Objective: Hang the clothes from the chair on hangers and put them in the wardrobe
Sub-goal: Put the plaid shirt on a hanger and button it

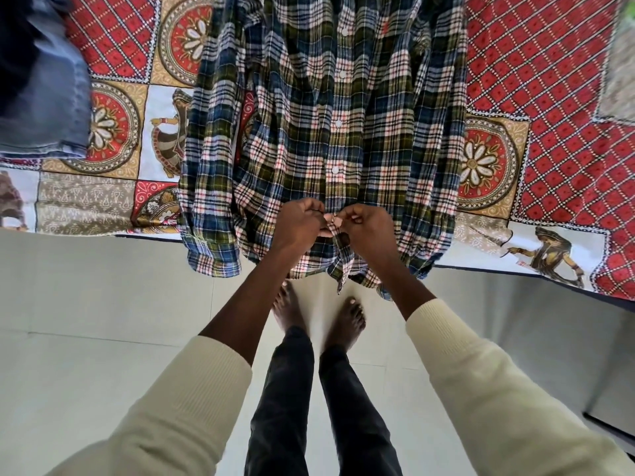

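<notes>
The left hand (298, 223) and right hand (364, 225) meet at the front placket of a plaid button-up shirt (326, 125), each with fingers curled and pinching one edge of the opening near the hem, so the two sides are drawn together over a small white button (334, 217) held between the fingertips. The grip looks like fastening or unfastening that lowest button; which of the two cannot be told. The shirt lies face up and spread flat on a bed covered by a red patterned bedsheet (549, 97), its tail and cuffs hanging over the near edge above the pale tiled floor (86, 321), which puts the placket within easy reach of someone standing at the bedside. The buttons further up the placket appear closed. A flat surface keeps the fabric still for two-handed work. At the upper left lie blue jeans (51, 97), apart from the shirt. No hanger, chair or wardrobe is in view.
</notes>
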